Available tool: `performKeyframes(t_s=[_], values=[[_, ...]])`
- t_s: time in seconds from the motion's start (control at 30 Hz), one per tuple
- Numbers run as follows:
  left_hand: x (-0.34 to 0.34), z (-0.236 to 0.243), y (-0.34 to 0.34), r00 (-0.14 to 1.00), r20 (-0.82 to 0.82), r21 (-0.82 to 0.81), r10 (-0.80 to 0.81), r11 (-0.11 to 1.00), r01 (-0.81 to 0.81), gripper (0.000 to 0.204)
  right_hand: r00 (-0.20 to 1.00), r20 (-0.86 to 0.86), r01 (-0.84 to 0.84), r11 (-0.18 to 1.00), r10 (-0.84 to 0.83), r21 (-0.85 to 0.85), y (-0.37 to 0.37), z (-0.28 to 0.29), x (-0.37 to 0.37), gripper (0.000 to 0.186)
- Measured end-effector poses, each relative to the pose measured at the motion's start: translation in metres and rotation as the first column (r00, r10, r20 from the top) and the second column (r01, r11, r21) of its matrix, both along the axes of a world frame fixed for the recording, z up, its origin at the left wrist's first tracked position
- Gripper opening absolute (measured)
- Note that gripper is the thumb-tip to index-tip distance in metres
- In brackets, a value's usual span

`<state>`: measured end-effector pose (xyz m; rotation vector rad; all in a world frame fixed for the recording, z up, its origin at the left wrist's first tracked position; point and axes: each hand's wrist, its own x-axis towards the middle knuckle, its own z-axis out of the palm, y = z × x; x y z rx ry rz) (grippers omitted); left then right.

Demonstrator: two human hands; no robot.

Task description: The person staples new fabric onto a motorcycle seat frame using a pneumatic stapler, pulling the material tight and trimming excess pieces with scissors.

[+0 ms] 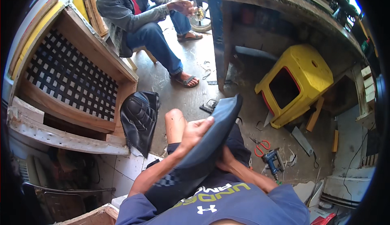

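My left hand (194,132) grips the edge of a long dark grey padded cover (211,143) that lies tilted across my lap, its far tip raised toward the floor ahead. My right hand (224,156) is mostly hidden behind the cover, pressed against its underside; only the wrist and forearm show. My bare knee (175,121) sticks out to the left of the cover.
A black quilted cover piece (140,119) leans on a wooden frame with black webbing (71,76) at left. A yellow plastic stool (296,83) lies tipped at right. Red-handled scissors (260,147) and a blue staple gun (271,160) rest on the floor. Another person (142,18) sits ahead.
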<state>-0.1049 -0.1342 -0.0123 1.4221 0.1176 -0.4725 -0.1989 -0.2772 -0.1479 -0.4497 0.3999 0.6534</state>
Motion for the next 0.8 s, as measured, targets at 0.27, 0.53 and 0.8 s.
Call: performKeyframes(t_s=[0.27, 0.53, 0.8], values=[[-0.047, -0.072, -0.084, 0.433, 0.754, 0.657, -0.495, 0.584, -0.476, 0.04, 0.919, 0.103, 0.352, 0.909, -0.381, 0.224, -0.108, -0.053, 0.055, 0.04], [-0.059, -0.135, -0.096, 0.548, 0.609, 0.793, -0.574, 0.429, -0.432, 0.024, 0.933, -0.354, -0.32, -0.608, -0.068, -0.727, -0.248, -0.185, -0.101, 0.068], [-0.049, -0.129, -0.095, 0.61, 0.544, 0.828, -0.576, 0.489, -0.276, 0.022, 0.958, -0.287, -0.238, -0.489, 0.026, -0.839, -0.296, -0.238, -0.127, 0.073]])
